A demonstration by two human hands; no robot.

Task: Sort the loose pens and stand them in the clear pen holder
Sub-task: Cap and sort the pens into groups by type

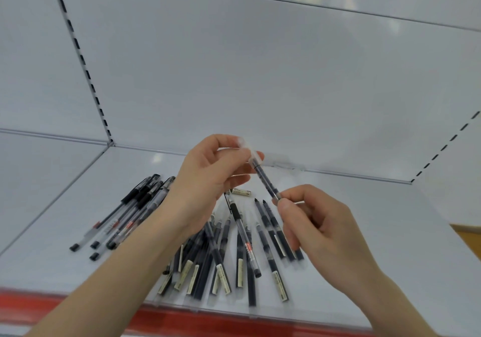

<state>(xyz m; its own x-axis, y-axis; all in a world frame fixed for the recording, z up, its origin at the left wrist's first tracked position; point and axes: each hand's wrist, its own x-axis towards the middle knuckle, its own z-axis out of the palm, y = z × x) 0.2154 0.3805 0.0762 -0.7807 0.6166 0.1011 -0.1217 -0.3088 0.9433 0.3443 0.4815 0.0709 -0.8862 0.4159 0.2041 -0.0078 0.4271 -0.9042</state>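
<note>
Holding aloft: one dark-barrelled pen, clear of the shelf and tilted, with its clear cap end up and away and its other end down to the right.
Left hand: fingers curled in, and there's the pinch, thumb and fingertips on the pen's clear cap end.
Right hand: thumb and forefinger nipping the pen's lower end, the other fingers tucked loosely beneath.
Middle heap: loose pens with dark barrels and pale labels, fanned and criss-crossed on the shelf right under both hands. Part of it is hidden behind the left wrist, and the near ends are blurred.
Left bunch: clear-barrelled pens with black grips and caps, lying roughly side by side on a slant. They sit on the far side of the left forearm from the heap.
Shelf: white and flat, carrying both lots of pens.
Red strip: running along the shelf's front edge, nearest the camera.
Back panel: plain white, rising behind the shelf.
Slotted upright: a line of dark slots climbing the left side of the panel.
</note>
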